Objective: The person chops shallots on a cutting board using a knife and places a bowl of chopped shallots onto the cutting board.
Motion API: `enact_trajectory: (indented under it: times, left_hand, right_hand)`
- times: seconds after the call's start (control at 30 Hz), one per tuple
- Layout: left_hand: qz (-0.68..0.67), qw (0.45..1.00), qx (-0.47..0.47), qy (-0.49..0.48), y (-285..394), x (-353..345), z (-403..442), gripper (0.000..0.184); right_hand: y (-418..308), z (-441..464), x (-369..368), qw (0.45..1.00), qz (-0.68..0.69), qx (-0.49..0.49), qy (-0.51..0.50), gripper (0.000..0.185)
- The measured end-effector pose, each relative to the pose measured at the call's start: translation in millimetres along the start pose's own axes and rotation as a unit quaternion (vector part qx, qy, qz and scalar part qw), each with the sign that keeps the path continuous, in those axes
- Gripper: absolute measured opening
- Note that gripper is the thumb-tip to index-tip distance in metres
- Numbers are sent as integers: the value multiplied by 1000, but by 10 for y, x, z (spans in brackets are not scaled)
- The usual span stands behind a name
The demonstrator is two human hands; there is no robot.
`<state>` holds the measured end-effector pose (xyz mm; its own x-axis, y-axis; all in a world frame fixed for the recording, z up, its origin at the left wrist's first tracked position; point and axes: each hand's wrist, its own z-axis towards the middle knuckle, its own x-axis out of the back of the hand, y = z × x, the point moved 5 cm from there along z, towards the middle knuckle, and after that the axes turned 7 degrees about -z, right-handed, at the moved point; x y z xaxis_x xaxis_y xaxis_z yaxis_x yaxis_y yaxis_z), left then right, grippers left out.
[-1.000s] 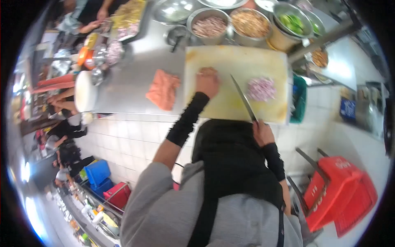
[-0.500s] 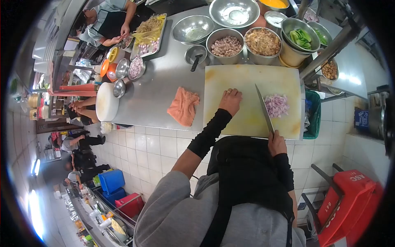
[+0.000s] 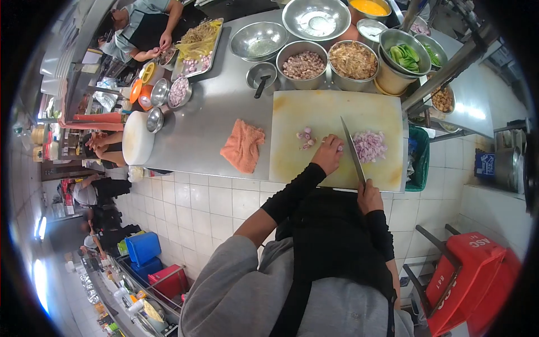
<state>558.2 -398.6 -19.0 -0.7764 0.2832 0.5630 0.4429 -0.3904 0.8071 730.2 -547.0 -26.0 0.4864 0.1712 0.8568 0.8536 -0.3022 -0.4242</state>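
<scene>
On the pale cutting board (image 3: 297,168), my right hand (image 3: 369,196) is wrapped round the handle of a kitchen knife (image 3: 352,151). The blade points away from me, between my left hand and a heap of chopped shallot (image 3: 369,146). Closed fingers of my left hand (image 3: 328,155) pinch a small pinkish shallot (image 3: 340,148) just left of the blade. Several whole peeled shallots (image 3: 306,136) lie on the board farther left.
An orange cloth (image 3: 243,146) lies left of the board. Behind stand bowls of chopped meat (image 3: 304,64), shredded brown food (image 3: 352,60) and green vegetables (image 3: 405,55). A green bin (image 3: 418,160) hangs at right. A co-worker (image 3: 147,33) works at far left.
My left hand has moved right, toward the blade, with a shallot in its fingers. Whole shallots it had covered now show on the board. The whole view has shifted slightly.
</scene>
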Motion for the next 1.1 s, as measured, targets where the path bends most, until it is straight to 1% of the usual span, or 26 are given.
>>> enact_trajectory:
  times: [0.2,0.3,0.37,0.4,0.43,0.5,0.6,0.63,0.73,0.83,0.93,1.03,1.1]
  left_hand:
    - [-25,998,44,-32,-29,-68,-38,27]
    - [-14,994,-106,7,-149,-184,-82,28]
    - [-8,989,-145,25,-198,-212,-89,28]
    - [-95,995,-6,-44,-99,-133,-19,28]
    - [-122,992,12,-28,-70,-108,1,31]
    - [-164,985,42,-26,-78,-115,-8,35]
    - [-184,981,40,-47,-68,-146,-43,36]
    - [-170,983,38,-61,-64,-145,-49,37]
    - [-140,988,13,-63,-53,-118,-51,36]
    - [-145,988,9,-59,32,-61,-49,34]
    - [-129,990,-6,-61,17,-48,-61,33]
    - [-122,991,-28,-56,-3,-44,-74,32]
    - [-117,991,-25,-60,2,-48,-80,30]
  right_hand:
    - [2,-1,6,1000,-2,9,2,29]
    - [107,11,-116,1000,7,27,9,29]
    - [112,2,-120,1000,13,4,-11,28]
    - [95,-17,-89,1000,20,8,-6,29]
    - [51,-25,-36,1000,16,0,-15,30]
    - [16,-64,19,1000,9,-2,-3,31]
    - [-40,-104,136,1000,11,-23,-16,32]
    - [-62,-120,168,999,-2,-29,-26,32]
    - [-51,-162,178,999,-19,-22,-32,31]
    - [-20,-185,139,999,-24,-16,-12,30]
    - [-64,-216,209,999,-35,-18,-14,30]
    - [-63,-245,226,999,-42,-20,-21,30]
    - [-66,-271,258,999,-33,-30,-32,31]
